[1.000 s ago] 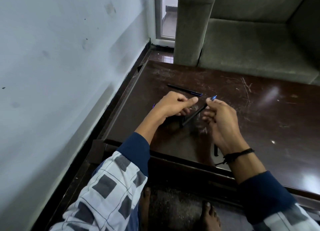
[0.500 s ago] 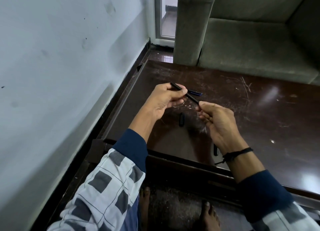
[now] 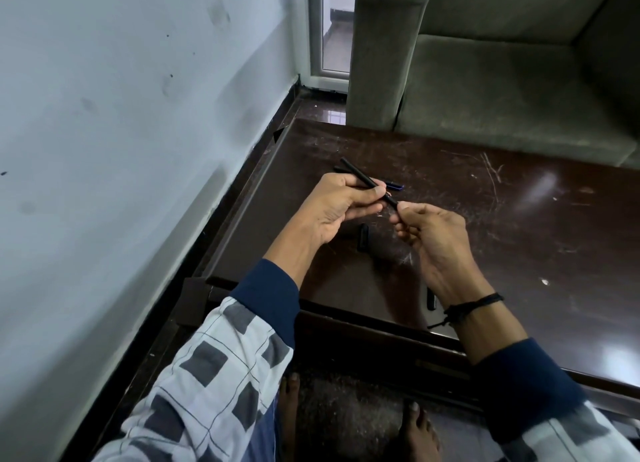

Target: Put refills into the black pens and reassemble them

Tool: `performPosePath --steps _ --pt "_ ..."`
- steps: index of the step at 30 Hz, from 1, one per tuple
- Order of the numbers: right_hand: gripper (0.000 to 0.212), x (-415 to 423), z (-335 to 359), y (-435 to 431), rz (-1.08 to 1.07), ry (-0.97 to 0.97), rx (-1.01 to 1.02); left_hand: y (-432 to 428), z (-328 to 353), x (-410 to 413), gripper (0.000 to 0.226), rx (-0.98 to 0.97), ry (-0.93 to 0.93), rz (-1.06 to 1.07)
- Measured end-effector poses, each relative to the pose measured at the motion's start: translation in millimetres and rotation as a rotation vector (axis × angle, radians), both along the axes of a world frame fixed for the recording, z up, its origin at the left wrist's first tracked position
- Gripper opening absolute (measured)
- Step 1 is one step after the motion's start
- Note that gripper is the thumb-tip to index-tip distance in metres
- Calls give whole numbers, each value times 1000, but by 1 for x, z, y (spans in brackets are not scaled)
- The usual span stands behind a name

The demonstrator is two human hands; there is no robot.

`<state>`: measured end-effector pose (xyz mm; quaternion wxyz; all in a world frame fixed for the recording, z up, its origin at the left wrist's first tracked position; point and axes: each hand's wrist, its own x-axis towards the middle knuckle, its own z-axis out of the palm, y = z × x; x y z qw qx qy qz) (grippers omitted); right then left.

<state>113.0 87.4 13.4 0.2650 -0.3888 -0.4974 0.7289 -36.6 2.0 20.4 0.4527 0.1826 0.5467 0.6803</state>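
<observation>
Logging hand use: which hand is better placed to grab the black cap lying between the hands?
Probably right: the right hand only pinches the near end of the pen, while the left hand grips its middle; the black cap lies close by.

A dark brown desk (image 3: 519, 240) (scratched and glossy, with pale glare patches) stands along a scuffed pale blue wall (image 3: 121, 115). A grey-green sofa (image 3: 502, 91) sits just behind its far edge. Beside the sofa's arm, a white-framed doorway (image 3: 334, 29) opens above shiny dark floor tiles (image 3: 330, 110).

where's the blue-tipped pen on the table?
Head view: the slim black blue-tipped pen lies on the dark brown table, just beyond the left hand gripping a black pen barrel.
</observation>
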Motion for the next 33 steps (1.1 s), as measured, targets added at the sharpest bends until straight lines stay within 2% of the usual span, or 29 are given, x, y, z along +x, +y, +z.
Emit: performPosePath --steps 10,15,19,22,29,33 --pt "13 -4 -6 -6 -68 -91 186 3 -1 3 13 -65 -10 44" --pt "12 -2 -5 -12 -66 -157 379 3 0 1 6 -100 -65 65" --pt "4 -4 -2 -11 -14 -111 305 0 2 -5 7 -96 -71 79" --pt "12 -5 -2 -9 -16 -78 231 -2 2 -6 7 -99 -55 76" --pt "6 -3 -4 -10 -25 -122 316 -2 2 -6 7 -131 -36 58" --pt "3 -3 -2 -9 2 -73 236 -2 2 -8 7 -125 -36 73"
